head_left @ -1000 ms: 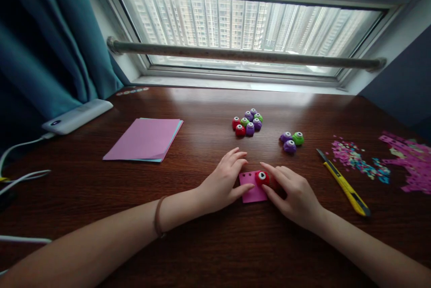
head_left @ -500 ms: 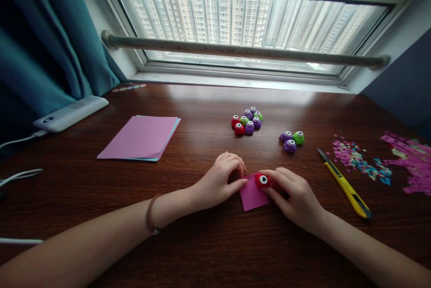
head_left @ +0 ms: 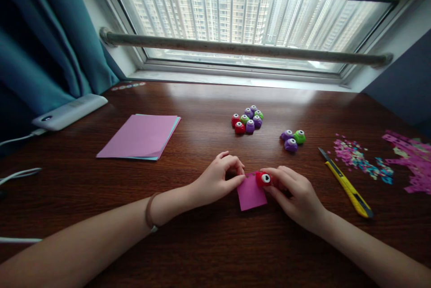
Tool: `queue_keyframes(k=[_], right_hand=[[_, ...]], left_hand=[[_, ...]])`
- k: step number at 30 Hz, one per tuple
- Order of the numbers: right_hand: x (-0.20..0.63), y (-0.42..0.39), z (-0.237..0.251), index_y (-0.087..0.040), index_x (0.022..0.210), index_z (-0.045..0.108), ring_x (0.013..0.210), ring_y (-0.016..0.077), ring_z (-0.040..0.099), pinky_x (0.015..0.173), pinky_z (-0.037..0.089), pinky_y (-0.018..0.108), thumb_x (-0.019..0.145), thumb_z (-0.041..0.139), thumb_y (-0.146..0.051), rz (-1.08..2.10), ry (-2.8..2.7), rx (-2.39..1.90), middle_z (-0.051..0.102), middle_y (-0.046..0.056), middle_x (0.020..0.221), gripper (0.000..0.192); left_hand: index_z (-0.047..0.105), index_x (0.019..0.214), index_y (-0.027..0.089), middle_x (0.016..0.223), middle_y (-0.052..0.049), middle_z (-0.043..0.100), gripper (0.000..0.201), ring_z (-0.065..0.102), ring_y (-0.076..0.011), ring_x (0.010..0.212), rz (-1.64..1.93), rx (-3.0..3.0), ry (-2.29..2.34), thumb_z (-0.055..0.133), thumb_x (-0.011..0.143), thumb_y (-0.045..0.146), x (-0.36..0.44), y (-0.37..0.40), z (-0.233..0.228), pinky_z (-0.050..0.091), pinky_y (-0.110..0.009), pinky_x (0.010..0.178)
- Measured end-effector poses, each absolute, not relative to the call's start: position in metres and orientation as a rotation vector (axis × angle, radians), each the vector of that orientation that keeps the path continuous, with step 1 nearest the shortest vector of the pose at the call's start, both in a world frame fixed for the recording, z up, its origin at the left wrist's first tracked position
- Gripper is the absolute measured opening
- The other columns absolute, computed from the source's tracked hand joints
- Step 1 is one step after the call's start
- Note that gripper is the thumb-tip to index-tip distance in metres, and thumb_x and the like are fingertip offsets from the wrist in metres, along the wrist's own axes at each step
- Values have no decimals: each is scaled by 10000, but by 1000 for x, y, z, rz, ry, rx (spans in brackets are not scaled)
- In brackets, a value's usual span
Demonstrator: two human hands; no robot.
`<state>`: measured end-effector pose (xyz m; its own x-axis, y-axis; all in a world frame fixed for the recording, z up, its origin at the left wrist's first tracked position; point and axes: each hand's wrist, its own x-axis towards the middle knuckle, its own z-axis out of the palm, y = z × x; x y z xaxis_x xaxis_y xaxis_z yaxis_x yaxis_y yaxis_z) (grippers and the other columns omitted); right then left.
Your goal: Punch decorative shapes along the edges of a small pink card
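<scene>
Right now your right hand (head_left: 296,193) has its fingers closed around a small red punch (head_left: 263,179), which sits on the upper right corner of a pink paper square (head_left: 251,194) lying on the dark wooden table (head_left: 208,243). Your left hand (head_left: 217,179) is curled at the square's 9 o'clock edge, thumb and forefinger pinching its upper left corner; a brown band circles that wrist.

From the square, at 12 o'clock and well apart, a cluster of punches (head_left: 248,120) in red, green and purple stands together. At about 1 o'clock, three more punches (head_left: 292,139), two purple and one green, touch one another. At 3 o'clock a yellow utility knife (head_left: 346,184) lies slanted, and past it at 2 o'clock are loose paper scraps (head_left: 362,160) and a heap of punched pink strips (head_left: 412,162). At 10 o'clock a stack of pink paper (head_left: 139,136) rests with a blue sheet showing at its edge. Further toward 9 o'clock, a white power bank (head_left: 69,111) lies by the teal curtain (head_left: 43,41), with a cable plugged in.
</scene>
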<state>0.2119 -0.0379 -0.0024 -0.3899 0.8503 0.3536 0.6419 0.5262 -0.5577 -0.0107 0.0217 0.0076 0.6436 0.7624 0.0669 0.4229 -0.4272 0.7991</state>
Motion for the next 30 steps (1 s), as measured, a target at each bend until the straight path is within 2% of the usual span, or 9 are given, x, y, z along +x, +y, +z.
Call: queue_keyframes(k=[6, 12, 18, 25, 28, 30], right_hand=[[213, -38, -3, -206, 1125, 502, 801, 150, 525, 703, 432, 277, 862, 508, -174, 459, -2109, -1229, 573, 42, 908, 265], [213, -36, -3, -206, 1095, 508, 756, 132, 523, 665, 425, 252, 852, 523, -175, 455, -2059, -1287, 580, 23, 897, 246], [212, -35, 1, -223, 1029, 524, 620, 101, 513, 564, 414, 221, 849, 546, -233, 595, -1864, -1358, 593, -11, 798, 181], [214, -36, -4, -226, 1059, 463, 721, 140, 567, 614, 453, 249, 886, 483, -334, 966, -1633, -1278, 591, 19, 871, 204], [215, -36, -4, -230, 1070, 456, 719, 135, 560, 626, 452, 251, 892, 469, -344, 988, -1604, -1257, 589, 21, 883, 212], [215, -34, -4, -223, 1055, 472, 664, 126, 541, 588, 435, 241, 873, 501, -348, 894, -1610, -1339, 588, 13, 831, 223]], left_hand=[[510, 702, 157, 782, 11, 619, 122, 568, -115, 771, 601, 1997, 915, 538, 796, 230, -11, 23, 10, 229, -394, 1043], [517, 695, 145, 789, -34, 594, 141, 536, -155, 823, 639, 1901, 924, 540, 795, 241, -12, 22, 9, 405, -318, 825], [514, 732, 134, 792, -34, 571, 152, 517, -128, 748, 654, 1784, 935, 556, 793, 267, -13, 23, 6, 421, -267, 696], [521, 755, 124, 770, -25, 555, 182, 506, -110, 699, 645, 1675, 908, 576, 791, 294, -14, 22, 6, 414, -249, 637], [512, 766, 121, 777, -27, 556, 195, 509, -106, 694, 675, 1584, 854, 585, 790, 301, -13, 23, 5, 416, -249, 635], [507, 770, 122, 786, -27, 558, 200, 512, -104, 703, 700, 1544, 822, 589, 792, 303, -13, 23, 5, 419, -248, 646]])
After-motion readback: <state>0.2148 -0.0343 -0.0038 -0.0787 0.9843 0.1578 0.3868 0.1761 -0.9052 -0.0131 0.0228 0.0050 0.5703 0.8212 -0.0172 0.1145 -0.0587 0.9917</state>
